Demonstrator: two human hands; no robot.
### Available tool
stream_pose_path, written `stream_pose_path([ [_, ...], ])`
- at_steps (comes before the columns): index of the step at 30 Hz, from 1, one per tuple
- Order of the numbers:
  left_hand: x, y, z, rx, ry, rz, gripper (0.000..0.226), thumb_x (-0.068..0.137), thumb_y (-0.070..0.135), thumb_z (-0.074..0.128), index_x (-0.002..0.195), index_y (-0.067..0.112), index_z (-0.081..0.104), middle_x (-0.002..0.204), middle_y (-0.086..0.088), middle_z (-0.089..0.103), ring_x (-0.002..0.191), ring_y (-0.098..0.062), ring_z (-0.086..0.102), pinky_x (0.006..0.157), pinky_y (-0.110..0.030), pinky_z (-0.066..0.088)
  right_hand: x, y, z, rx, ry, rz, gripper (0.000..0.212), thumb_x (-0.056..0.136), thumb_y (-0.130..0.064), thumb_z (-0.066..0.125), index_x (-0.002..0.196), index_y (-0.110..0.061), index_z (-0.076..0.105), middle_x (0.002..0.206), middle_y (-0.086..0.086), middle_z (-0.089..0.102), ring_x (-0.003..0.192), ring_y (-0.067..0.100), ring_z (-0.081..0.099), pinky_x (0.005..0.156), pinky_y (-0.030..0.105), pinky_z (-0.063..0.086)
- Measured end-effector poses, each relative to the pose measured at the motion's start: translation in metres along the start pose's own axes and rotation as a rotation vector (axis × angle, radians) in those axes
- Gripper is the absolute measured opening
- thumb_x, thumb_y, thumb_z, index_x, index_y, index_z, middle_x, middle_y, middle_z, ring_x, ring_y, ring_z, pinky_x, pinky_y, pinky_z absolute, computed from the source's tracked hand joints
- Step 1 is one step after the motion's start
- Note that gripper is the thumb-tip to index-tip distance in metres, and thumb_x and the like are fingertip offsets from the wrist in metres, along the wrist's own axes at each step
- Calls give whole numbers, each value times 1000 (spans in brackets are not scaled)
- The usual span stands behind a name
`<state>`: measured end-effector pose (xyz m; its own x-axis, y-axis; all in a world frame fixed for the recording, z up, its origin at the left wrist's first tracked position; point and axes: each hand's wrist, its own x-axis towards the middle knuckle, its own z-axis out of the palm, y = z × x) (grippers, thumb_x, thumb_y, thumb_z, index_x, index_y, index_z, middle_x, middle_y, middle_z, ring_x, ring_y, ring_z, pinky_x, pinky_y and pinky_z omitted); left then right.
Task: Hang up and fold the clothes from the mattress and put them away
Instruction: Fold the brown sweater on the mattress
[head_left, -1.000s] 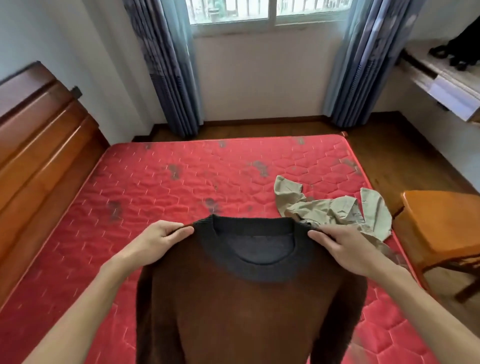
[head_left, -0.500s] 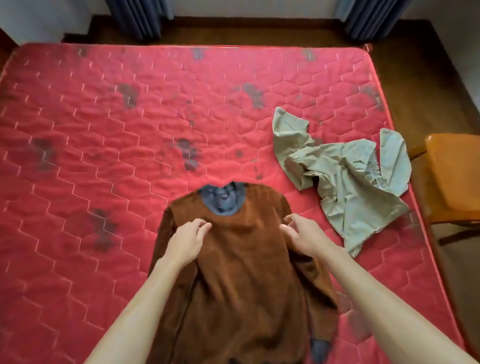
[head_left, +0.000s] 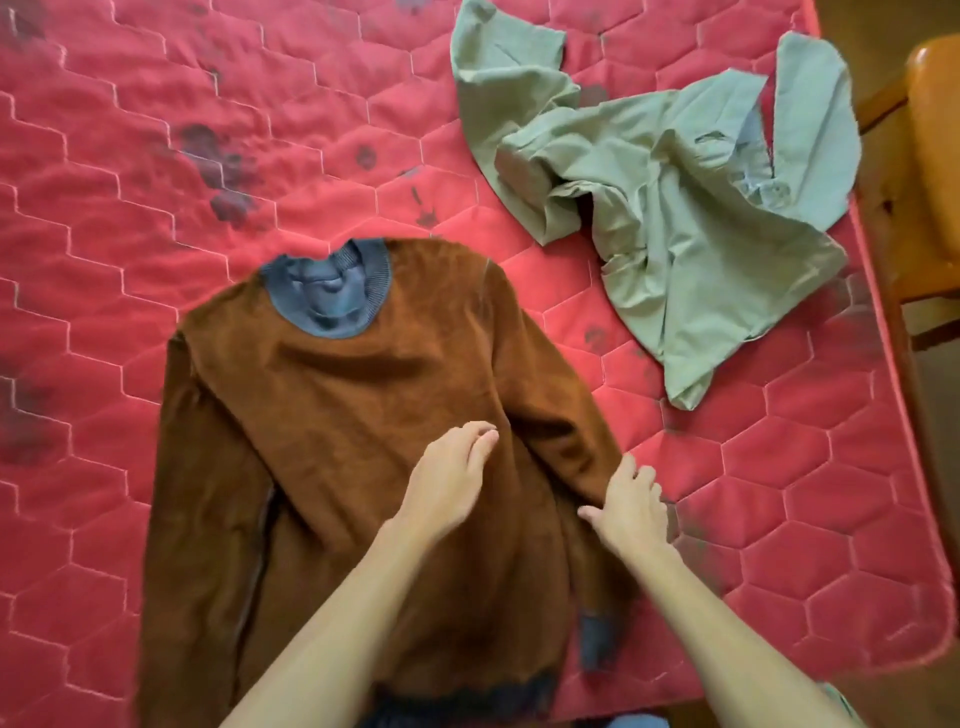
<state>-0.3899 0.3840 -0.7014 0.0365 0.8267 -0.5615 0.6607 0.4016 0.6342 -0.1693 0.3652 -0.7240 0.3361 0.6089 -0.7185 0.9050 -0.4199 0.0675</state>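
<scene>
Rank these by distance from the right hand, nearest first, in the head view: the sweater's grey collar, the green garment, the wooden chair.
From the right hand, which rests on the brown sweater's sleeve:
1. Green garment: its lower tip lies just ahead, slightly right.
2. Grey collar: ahead, to the left.
3. Wooden chair: far right, beyond the mattress edge.

A red quilted mattress (head_left: 130, 130) carries 2 garments: a flat brown sweater (head_left: 363, 415) and a crumpled green shirt (head_left: 675, 208).
</scene>
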Motion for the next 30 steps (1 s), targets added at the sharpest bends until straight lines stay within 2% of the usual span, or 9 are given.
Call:
stream_pose_path([
  [3, 16, 23, 41, -24, 25, 13, 28, 104, 42, 41, 118, 31, 63, 105, 8, 70, 99, -12, 64, 92, -33, 52, 17, 21, 10, 24, 102, -18, 71, 73, -37, 82, 128, -14, 43, 123, 13, 48, 116, 32, 51, 96, 41, 44],
  [6, 21, 44, 82, 35, 13, 37, 28, 102, 42, 47, 124, 31, 61, 97, 8, 67, 93, -12, 63, 88, -38, 51, 28, 43, 6, 83, 27, -81, 43, 77, -40, 76, 108, -15, 60, 115, 13, 54, 112, 33, 51, 92, 41, 44],
  [8, 22, 57, 105, 68, 1, 66, 33, 100, 43, 50, 131, 32, 56, 96, 10, 61, 85, -8, 60, 88, -38, 51, 36, 59, -5, 235, -41, -118, 21, 79, -33, 69, 86, -19, 56, 102, 12, 61, 101, 35, 57, 77, 39, 44],
  [10, 23, 71, 125, 64, 6, 97, 37, 100, 42, 51, 135, 34, 53, 99, 11, 57, 80, -3, 59, 88, -38, 52, 45, 77, -23, 424, -73, -114, 22, 78, -26, 66, 72, -21, 45, 84, 7, 63, 85, 32, 58, 64, 35, 37],
  [13, 25, 96, 145, 89, 3, 157, 44, 100, 38, 53, 143, 37, 45, 110, 12, 52, 85, 0, 59, 87, -37, 54, 60, 109, -66, 596, -75, -133, 18, 77, -22, 67, 80, -22, 50, 76, -3, 60, 73, 19, 54, 59, 33, 36],
  [16, 31, 127, 158, 226, -12, 268, 64, 92, 29, 60, 150, 38, 33, 122, 7, 44, 102, -10, 58, 80, -37, 57, 76, 140, -119, 648, -55, -196, 26, 73, -26, 75, 93, -25, 59, 84, -3, 66, 82, 19, 59, 62, 29, 40],
  [23, 56, 215, 181, 329, 134, 362, 92, 75, 32, 76, 155, 23, 30, 132, -10, 44, 118, -27, 48, 83, -38, 54, 90, 171, -252, 256, -91, -370, 36, 60, -52, 86, 80, -27, 69, 76, -3, 69, 74, 15, 67, 62, 31, 53],
  [27, 70, 244, 188, 266, 179, 328, 85, 86, 39, 70, 156, 18, 26, 136, -16, 42, 121, -30, 46, 96, -40, 49, 88, 176, -307, -87, -205, -357, 34, 61, -49, 87, 72, -21, 70, 62, -3, 69, 54, 5, 64, 50, 21, 49],
  [30, 73, 250, 192, 215, 198, 292, 86, 88, 45, 66, 157, 16, 22, 138, -18, 39, 125, -32, 44, 102, -40, 46, 88, 186, -330, -146, -184, -352, 32, 67, -43, 85, 67, -17, 68, 57, -2, 68, 53, 9, 65, 52, 23, 45],
])
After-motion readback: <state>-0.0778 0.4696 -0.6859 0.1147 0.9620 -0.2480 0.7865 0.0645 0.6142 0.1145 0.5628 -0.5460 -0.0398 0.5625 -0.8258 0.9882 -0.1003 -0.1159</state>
